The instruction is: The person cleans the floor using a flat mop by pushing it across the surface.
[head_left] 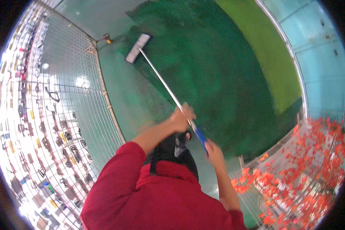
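A long-handled flat mop [160, 76] slants from my body toward the far left. Its wide pale head [138, 48] lies flat on the green floor. Partway down the silver pole, my left hand [183, 117] is wrapped round the shaft. My right hand [214, 152] grips the blue handle end [200, 138], lower and nearer to me. Dark wet-looking green floor [211, 73] spreads around and to the right of the mop head, with paler floor to its left. Both arms come out of red sleeves and are slightly blurred.
A wire mesh panel [78, 88] hung with many small items lines the left side. A small yellow-and-black object [108, 38] is beside its far end. Bright green strip [270, 53] and pale blue wall [318, 57] lie right. Orange-red leaves [295, 165] fill the near right.
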`<state>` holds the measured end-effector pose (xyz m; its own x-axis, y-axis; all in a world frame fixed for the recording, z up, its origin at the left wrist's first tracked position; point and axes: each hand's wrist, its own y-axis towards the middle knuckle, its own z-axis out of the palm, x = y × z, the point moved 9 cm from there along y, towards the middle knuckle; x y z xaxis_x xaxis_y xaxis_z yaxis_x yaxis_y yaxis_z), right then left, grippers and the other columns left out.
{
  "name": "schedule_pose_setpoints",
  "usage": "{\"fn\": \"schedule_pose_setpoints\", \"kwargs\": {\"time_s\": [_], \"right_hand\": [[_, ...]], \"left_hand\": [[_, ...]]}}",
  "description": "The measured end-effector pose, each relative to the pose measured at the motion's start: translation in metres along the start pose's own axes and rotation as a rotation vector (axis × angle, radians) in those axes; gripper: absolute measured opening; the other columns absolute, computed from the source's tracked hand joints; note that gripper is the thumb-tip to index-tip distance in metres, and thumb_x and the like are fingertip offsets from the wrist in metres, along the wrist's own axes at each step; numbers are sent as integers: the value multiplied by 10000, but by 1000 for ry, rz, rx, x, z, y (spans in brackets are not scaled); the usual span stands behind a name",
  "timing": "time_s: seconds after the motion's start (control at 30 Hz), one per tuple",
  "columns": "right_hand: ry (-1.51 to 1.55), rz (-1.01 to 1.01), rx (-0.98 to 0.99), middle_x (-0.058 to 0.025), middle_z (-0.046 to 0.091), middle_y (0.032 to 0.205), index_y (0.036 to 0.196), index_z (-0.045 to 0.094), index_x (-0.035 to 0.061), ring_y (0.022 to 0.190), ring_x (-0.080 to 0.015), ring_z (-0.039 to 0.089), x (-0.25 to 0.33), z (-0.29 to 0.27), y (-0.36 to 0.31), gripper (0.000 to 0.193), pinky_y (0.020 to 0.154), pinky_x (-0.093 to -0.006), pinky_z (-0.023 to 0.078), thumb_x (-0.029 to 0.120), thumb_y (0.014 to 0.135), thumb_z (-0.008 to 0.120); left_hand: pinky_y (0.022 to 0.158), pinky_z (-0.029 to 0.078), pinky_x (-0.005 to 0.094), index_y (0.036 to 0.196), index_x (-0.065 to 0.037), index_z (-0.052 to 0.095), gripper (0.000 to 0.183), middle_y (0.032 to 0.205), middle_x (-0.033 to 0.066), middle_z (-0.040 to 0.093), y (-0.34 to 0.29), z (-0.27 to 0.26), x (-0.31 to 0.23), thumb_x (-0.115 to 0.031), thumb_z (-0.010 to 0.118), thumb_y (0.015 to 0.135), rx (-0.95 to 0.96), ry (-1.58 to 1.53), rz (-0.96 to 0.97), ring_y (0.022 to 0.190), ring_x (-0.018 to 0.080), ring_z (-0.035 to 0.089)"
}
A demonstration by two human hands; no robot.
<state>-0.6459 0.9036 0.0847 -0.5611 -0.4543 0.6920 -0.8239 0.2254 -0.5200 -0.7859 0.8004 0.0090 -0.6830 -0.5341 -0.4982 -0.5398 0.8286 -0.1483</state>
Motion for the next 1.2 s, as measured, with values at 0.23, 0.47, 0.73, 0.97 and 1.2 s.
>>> {"fn": "schedule_pose_setpoints", "kwargs": {"time_s": [0.23, 0.47, 0.73, 0.97, 1.2], "right_hand": [[-80, -8, -22, -88, 587, 725, 1194, 482, 116, 612, -168, 584, -20, -44, -162, 406, 550, -287, 470, 209, 810, 576], [-221, 49, 15, -175, 602, 921, 1199, 483, 155, 770, -324, 595, 59, 9, -3, 385, 646, -365, 466, 235, 824, 521], [-188, -441, -112, -237, 558, 717, 1176, 490, 200, 653, -400, 558, 310, 157, 365, 348, 542, -452, 429, 307, 845, 484], [-227, -313, 14, -209, 582, 958, 1200, 457, 111, 894, -368, 556, 509, 249, 605, 432, 775, -433, 450, 304, 814, 478], [-416, -360, 65, -209, 592, 747, 1235, 425, 242, 714, -365, 588, 436, 190, 523, 442, 622, -428, 457, 331, 812, 517]], "left_hand": [[937, 69, 652, 976, -186, 467, 238, 1296, 70, 329, -63, 85, -142, -313, 531, 786, 480, -338, 483, 1301, 304, 112], [969, 34, 637, 1023, -143, 489, 314, 1349, 99, 268, -2, -21, 18, -249, 568, 738, 244, -69, 315, 1312, 317, 40], [972, 156, 599, 1275, -127, 290, 656, 1366, 147, 186, 10, -218, 336, -108, 596, 695, -460, -131, -598, 1293, 350, 100], [946, 278, 479, 1245, -101, 328, 581, 1289, 128, 309, -64, -239, 458, -106, 575, 719, -468, -253, -869, 1227, 326, 250], [922, 307, 468, 1240, -103, 323, 526, 1244, 117, 349, -90, -181, 455, -152, 540, 763, -328, -497, -1001, 1201, 312, 291]]}}
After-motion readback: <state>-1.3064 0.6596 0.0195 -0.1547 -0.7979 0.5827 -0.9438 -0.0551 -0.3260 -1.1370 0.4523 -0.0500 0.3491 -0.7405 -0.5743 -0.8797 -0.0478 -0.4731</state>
